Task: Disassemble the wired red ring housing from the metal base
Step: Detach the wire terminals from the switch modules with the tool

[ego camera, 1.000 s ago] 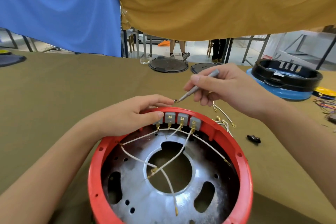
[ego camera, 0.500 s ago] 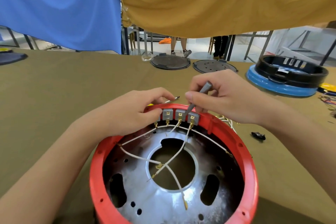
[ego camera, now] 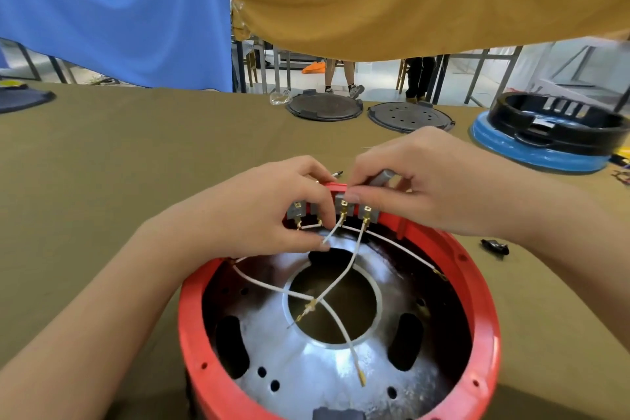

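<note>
The red ring housing [ego camera: 484, 317] sits low in the middle of the view, around the shiny metal base [ego camera: 324, 368]. White wires [ego camera: 341, 280] cross over the base's central hole and run up to grey terminal blocks [ego camera: 366, 211] on the far rim. My left hand [ego camera: 259, 215] reaches over the rim and pinches one white wire just below the blocks. My right hand [ego camera: 439, 187] grips a grey tool [ego camera: 383, 177] behind the blocks, with its thumb lying along their tops. The tool's tip is hidden.
Two dark round lids [ego camera: 324, 107] [ego camera: 410, 116] lie at the back of the olive table. A black ring on a blue base [ego camera: 552, 133] stands at the right. A small black part [ego camera: 494, 245] lies right of the housing. Blue and mustard cloths hang above.
My right hand brought the tool from above the rim down to the terminal blocks. My left hand shifted from resting on the rim to pinching a white wire.
</note>
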Tool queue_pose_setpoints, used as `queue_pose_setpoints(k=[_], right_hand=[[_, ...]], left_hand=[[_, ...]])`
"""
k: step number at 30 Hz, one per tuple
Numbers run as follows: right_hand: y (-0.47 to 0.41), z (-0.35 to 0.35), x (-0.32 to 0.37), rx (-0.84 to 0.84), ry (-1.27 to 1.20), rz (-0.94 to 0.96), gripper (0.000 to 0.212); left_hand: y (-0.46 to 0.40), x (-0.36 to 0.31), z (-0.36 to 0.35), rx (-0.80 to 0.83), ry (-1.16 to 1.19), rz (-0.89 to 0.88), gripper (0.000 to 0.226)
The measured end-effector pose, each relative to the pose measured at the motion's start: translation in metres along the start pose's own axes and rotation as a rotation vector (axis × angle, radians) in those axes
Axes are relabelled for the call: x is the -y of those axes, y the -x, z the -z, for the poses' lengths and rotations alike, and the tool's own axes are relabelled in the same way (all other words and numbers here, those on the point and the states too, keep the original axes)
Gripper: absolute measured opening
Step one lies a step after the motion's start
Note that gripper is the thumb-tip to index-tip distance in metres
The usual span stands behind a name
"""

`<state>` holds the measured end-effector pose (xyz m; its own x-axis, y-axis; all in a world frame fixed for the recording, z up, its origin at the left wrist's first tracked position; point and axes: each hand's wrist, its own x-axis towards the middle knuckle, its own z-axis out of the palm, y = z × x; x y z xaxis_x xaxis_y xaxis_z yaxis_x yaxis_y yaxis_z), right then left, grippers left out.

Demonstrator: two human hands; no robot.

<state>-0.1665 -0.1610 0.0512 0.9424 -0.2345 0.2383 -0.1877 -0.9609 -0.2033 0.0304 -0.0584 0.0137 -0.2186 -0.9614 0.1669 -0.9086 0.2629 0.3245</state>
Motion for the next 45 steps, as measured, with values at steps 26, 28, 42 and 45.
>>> queue_pose_setpoints(k=[26, 28, 42, 45], right_hand=[[-0.006, 0.001, -0.014, -0.049, -0.27, -0.137, 0.024], [-0.008, 0.001, -0.016, -0.06, -0.306, -0.154, 0.029], [0.001, 0.0, -0.005, 0.018, 0.031, -0.042, 0.042], [-0.002, 0.0, -0.008, -0.015, -0.134, -0.112, 0.033]], left_hand=[[-0.003, 0.002, -0.003, -0.1, 0.062, -0.096, 0.021], [-0.003, 0.002, -0.003, -0.108, 0.063, -0.096, 0.021], [-0.004, 0.005, -0.003, -0.092, 0.06, -0.096, 0.027], [-0.004, 0.006, -0.004, -0.093, 0.061, -0.096, 0.026]])
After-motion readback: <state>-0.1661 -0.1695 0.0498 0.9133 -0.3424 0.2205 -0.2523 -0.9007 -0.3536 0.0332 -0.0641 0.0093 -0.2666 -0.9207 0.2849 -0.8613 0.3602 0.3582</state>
